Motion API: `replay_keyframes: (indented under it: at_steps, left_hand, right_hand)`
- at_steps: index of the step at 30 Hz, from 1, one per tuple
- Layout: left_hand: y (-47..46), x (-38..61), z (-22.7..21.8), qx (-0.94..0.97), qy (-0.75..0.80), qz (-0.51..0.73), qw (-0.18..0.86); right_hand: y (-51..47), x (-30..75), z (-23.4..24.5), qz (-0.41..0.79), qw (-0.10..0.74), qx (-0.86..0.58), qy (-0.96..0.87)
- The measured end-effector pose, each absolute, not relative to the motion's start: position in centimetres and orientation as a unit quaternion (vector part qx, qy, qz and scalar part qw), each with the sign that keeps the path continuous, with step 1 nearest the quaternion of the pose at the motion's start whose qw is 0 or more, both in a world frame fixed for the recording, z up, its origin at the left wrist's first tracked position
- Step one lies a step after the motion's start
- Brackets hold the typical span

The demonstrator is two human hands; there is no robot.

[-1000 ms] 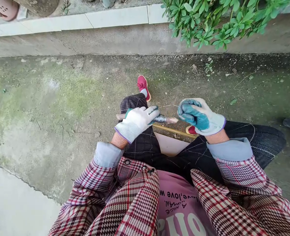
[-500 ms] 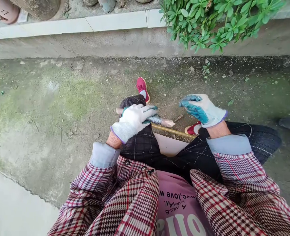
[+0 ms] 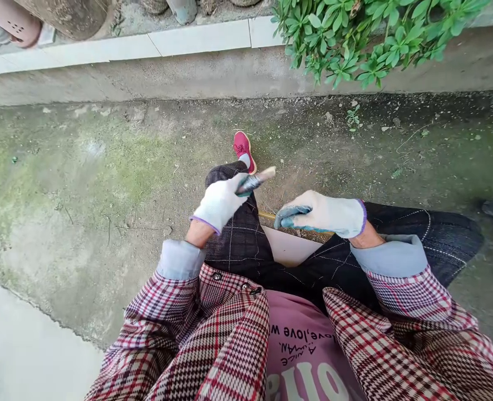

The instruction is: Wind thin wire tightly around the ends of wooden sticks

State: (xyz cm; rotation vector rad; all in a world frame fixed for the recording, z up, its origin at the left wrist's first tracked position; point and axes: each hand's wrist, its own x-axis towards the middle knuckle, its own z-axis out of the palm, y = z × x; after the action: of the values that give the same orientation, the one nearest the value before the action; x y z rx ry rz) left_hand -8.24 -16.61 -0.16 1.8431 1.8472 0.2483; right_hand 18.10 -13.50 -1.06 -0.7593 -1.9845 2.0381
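Head view: the left hand [image 3: 219, 201], over the left leg [image 3: 233, 242], grips a wrapped stick [image 3: 256, 181], its pale tip slanting far and right. Nearer and rightward, the right hand [image 3: 319, 214] curls its fingers; whether they hold anything, I cannot tell. Beyond are a red shoe [image 3: 242, 146] and, far right, a leafy plant [image 3: 375, 42].

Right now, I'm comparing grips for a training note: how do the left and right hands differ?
The left hand grips a wrapped stick; the right hand holds no stick, though whether it pinches anything thin I cannot tell. The right hand shows blue-green on its fingers, while the left hand looks mostly white. Both wear white gloves with purple edging.
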Motion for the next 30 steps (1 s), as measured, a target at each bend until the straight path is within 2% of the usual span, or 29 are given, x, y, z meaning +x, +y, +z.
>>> replay_keyframes:
  at_steps: [2,4,6,9,12,14,15,17,19,21,23,26,30]
  left_hand:
    - [-17.2,-6.6,-0.8,0.704,0.663,-0.029,0.253]
    - [-18.2,-4.8,-1.1,0.710,0.624,-0.049,0.321]
    - [-19.1,-3.8,-0.7,0.710,0.593,0.024,0.378]
    - [-19.3,-4.1,0.6,0.687,0.565,0.162,0.428]
    - [-17.9,-5.9,1.4,0.607,0.602,0.308,0.417]
    - [-16.9,-7.1,1.1,0.579,0.633,0.352,0.374]
    - [-16.5,-7.4,0.8,0.588,0.653,0.330,0.344]
    - [-16.4,-7.5,-0.1,0.639,0.694,0.187,0.276]
    - [-16.9,-6.6,-0.9,0.698,0.679,-0.014,0.228]
    - [-17.8,-5.3,-1.5,0.753,0.598,-0.127,0.244]
    - [-18.6,-4.3,-1.8,0.778,0.540,-0.085,0.311]
    - [-18.9,-4.1,-1.7,0.752,0.513,0.077,0.406]
    - [-18.1,-5.4,-1.4,0.680,0.563,0.213,0.419]
  right_hand:
    - [-12.8,18.8,-0.7,0.641,0.140,-0.308,-0.689]
    - [-11.8,19.6,-0.9,0.565,0.187,-0.383,-0.707]
    - [-11.1,19.9,-1.7,0.511,0.204,-0.429,-0.716]
    - [-11.2,19.0,-2.9,0.514,0.216,-0.435,-0.707]
    - [-12.6,17.2,-3.2,0.535,0.178,-0.407,-0.719]
    - [-13.7,16.3,-2.6,0.557,0.149,-0.354,-0.736]
    - [-14.1,16.1,-2.3,0.575,0.141,-0.322,-0.739]
    - [-14.2,16.4,-1.5,0.607,0.133,-0.283,-0.730]
    - [-13.6,17.4,-1.0,0.596,0.149,-0.311,-0.726]
    - [-12.5,18.6,-1.2,0.530,0.180,-0.383,-0.735]
    - [-11.5,19.4,-1.9,0.478,0.197,-0.435,-0.737]
    - [-11.1,19.1,-3.1,0.489,0.194,-0.443,-0.726]
    - [-12.8,17.0,-3.3,0.498,0.134,-0.416,-0.749]
